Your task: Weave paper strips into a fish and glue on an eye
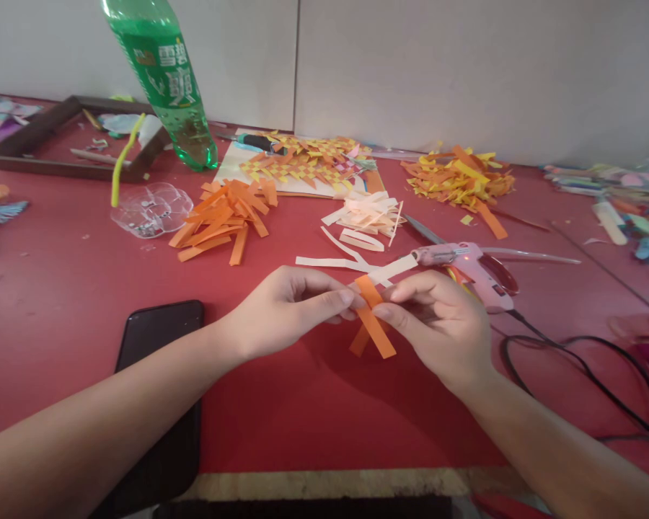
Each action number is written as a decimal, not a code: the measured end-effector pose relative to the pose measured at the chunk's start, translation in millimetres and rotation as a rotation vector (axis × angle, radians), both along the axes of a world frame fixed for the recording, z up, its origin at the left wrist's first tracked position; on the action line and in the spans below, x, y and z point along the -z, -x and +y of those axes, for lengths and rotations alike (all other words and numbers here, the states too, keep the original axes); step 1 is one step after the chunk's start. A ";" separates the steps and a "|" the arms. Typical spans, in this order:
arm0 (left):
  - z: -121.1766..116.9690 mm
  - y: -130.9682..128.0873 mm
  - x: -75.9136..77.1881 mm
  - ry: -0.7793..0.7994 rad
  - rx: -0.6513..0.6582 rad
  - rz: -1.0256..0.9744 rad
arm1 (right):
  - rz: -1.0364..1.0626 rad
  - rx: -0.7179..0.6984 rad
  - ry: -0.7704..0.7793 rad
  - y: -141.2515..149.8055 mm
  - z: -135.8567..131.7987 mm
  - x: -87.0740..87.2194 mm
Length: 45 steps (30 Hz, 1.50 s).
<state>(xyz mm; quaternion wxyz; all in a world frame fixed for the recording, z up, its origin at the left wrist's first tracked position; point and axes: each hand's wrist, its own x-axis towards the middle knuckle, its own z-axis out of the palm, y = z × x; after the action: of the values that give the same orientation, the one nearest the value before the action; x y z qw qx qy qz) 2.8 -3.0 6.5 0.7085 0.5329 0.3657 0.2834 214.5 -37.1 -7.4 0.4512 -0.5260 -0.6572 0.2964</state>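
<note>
Between my two hands, above the red table, are crossed orange paper strips (379,333) with a pale strip (400,269) sticking out behind them. My left hand (308,306) pinches the strips from the left, thumb and fingers together. From the other side, my right hand (438,321) grips them between thumb and forefinger. How the strips join is partly hidden by my fingers. Just beyond lie loose pale strips (324,263) and a heap of pale strips (366,215). A pile of orange strips (230,216) sits to their left.
A pink glue gun (473,270) with a black cord lies by my right hand. A phone (159,331) is under my left forearm. A green bottle (167,86), a dark frame (59,167), woven strips (303,169) and an orange-yellow heap (459,176) stand farther back.
</note>
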 end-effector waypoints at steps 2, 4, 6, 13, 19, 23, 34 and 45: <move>-0.8 0.6 0.2 -0.028 0.000 0.019 | 0.042 -0.055 0.029 0.6 -0.2 -3.3; -1.8 1.1 0.5 -0.065 0.007 0.046 | 0.089 -0.102 0.053 1.6 0.4 -6.3; -2.5 1.3 0.4 -0.093 0.015 0.066 | 0.136 -0.102 0.106 2.5 1.8 -7.2; -3.1 0.1 -3.7 -0.179 0.035 0.127 | 0.407 -0.210 0.424 0.7 6.4 4.9; -3.7 -0.4 -1.6 -0.141 0.048 0.113 | 0.299 -0.125 0.398 -2.1 6.2 8.2; -3.2 -1.2 -0.5 -0.136 -0.037 -0.012 | 0.249 -0.095 0.375 -0.9 6.6 5.6; 0.4 -4.5 3.1 -0.269 -0.102 0.141 | 0.158 -0.140 0.325 5.1 6.1 -4.9; 1.5 -1.9 3.1 -0.060 -0.132 0.000 | 0.098 -0.086 0.331 6.4 5.2 -3.1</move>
<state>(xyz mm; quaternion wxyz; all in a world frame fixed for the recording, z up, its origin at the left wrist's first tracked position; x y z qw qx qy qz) 4.7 -1.4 3.4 0.6718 0.5287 0.3915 0.3404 208.1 -31.9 -4.3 0.3769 -0.5495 -0.5983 0.4450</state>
